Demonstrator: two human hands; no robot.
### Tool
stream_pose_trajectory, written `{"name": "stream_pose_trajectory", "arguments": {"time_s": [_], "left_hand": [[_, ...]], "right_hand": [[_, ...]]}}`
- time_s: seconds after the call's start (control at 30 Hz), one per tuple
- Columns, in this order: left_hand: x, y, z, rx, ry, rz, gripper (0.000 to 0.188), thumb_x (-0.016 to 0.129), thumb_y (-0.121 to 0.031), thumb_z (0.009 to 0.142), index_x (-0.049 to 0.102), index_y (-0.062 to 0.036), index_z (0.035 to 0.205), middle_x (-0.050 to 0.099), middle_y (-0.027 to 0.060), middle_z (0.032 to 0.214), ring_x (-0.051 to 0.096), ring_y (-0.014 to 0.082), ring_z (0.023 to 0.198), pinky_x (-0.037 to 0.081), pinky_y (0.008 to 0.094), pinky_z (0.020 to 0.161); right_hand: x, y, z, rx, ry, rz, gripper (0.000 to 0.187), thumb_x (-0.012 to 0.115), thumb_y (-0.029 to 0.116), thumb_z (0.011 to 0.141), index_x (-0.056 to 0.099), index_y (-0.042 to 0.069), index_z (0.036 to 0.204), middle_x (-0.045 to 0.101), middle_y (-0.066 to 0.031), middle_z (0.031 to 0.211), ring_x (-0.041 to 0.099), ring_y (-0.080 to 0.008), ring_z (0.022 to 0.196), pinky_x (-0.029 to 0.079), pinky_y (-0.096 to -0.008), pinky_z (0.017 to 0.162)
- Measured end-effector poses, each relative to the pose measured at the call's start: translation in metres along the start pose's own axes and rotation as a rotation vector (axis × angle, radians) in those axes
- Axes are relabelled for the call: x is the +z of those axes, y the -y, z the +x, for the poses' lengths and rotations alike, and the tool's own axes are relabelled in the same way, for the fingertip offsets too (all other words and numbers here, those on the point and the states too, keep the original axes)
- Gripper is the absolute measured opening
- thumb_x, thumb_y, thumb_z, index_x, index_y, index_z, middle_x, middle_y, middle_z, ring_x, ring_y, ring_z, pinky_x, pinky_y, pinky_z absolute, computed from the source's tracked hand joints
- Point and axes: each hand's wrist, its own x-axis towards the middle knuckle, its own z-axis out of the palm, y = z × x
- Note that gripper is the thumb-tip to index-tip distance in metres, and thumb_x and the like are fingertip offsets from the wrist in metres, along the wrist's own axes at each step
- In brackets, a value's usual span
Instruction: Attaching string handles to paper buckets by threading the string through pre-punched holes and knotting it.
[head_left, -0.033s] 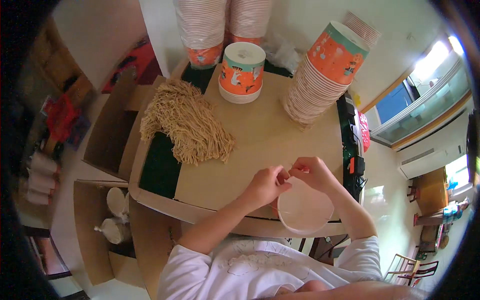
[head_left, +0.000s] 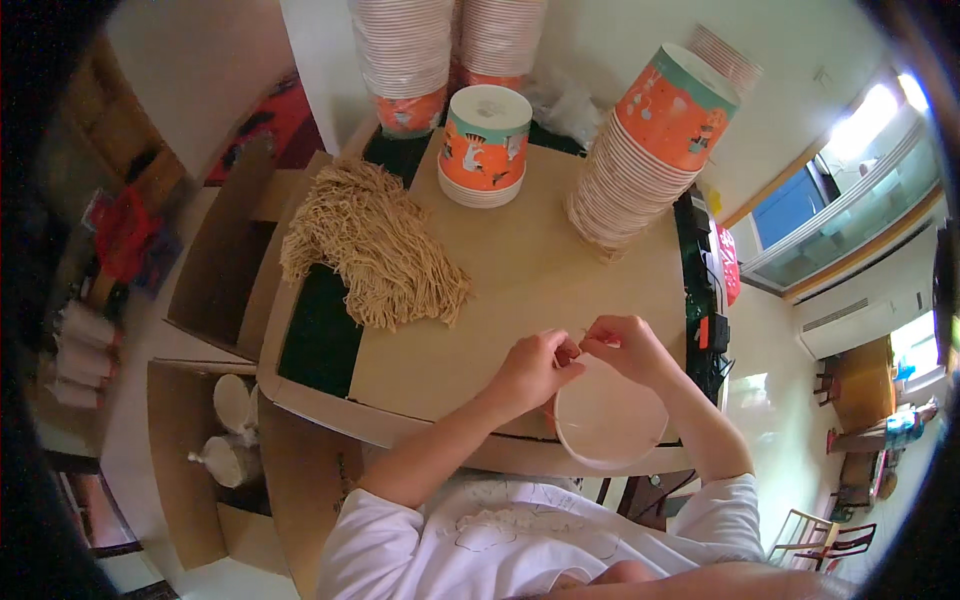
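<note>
A white-lined paper tub, orange outside, stands at the near edge of the table with its mouth toward me. At its far rim my left hand is closed in a pinch. My right hand is also pinched, just beside it, fingertips nearly meeting the left ones. A thin pale strand shows faintly at the fingertips; the fingers hide most of it. On the table's left lies a bundle of tan strings, apart from both hands.
A short stack of upturned orange tubs stands at the back. A tall tub stack leans at the right, near cables and a power strip. Wrapped stacks stand behind. An open cardboard box with white tubs is at lower left.
</note>
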Motion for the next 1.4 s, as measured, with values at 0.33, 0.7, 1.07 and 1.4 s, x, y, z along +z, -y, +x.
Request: {"name": "stream_pose_trajectory", "arguments": {"time_s": [0.33,0.7,1.07,1.4], "left_hand": [[0.017,0.017,0.037,-0.013,-0.013,-0.142,0.020,0.071,-0.019,0.074,0.063,-0.0009,0.079,0.061,0.0077,0.064,0.056,0.0125,0.056,0.045,0.0275,0.055],[-0.005,0.009,0.057,-0.048,-0.015,-0.133,0.015,0.070,-0.013,0.075,0.062,-0.0009,0.073,0.057,0.0009,0.057,0.049,0.0053,0.052,0.041,0.0235,0.050],[-0.009,0.007,0.056,-0.124,-0.031,-0.206,0.011,0.065,-0.010,0.077,0.061,-0.0006,0.074,0.058,0.0019,0.058,0.049,0.0051,0.052,0.040,0.0232,0.050],[-0.014,0.014,0.075,-0.053,-0.077,-0.251,0.014,0.066,-0.009,0.077,0.057,-0.0015,0.086,0.054,-0.0001,0.063,0.048,0.0056,0.056,0.041,0.0231,0.052]], "right_hand": [[-0.003,-0.028,0.004,0.113,0.009,0.354,0.009,0.064,0.009,0.080,0.060,0.001,0.080,0.057,0.0000,0.067,0.050,-0.0051,0.063,0.043,-0.0212,0.058],[-0.009,-0.034,0.037,0.184,0.021,0.755,0.005,0.060,0.004,0.083,0.059,0.000,0.081,0.060,-0.0026,0.078,0.055,-0.0078,0.071,0.046,-0.0216,0.063],[-0.040,-0.029,0.062,0.046,0.211,0.747,0.015,0.059,0.000,0.082,0.058,-0.002,0.097,0.063,-0.0061,0.085,0.060,-0.0122,0.081,0.048,-0.0252,0.074],[-0.034,-0.038,0.077,0.195,0.226,0.574,0.014,0.056,0.012,0.087,0.061,-0.001,0.084,0.060,-0.0026,0.073,0.055,-0.0094,0.068,0.045,-0.0231,0.061]]}}
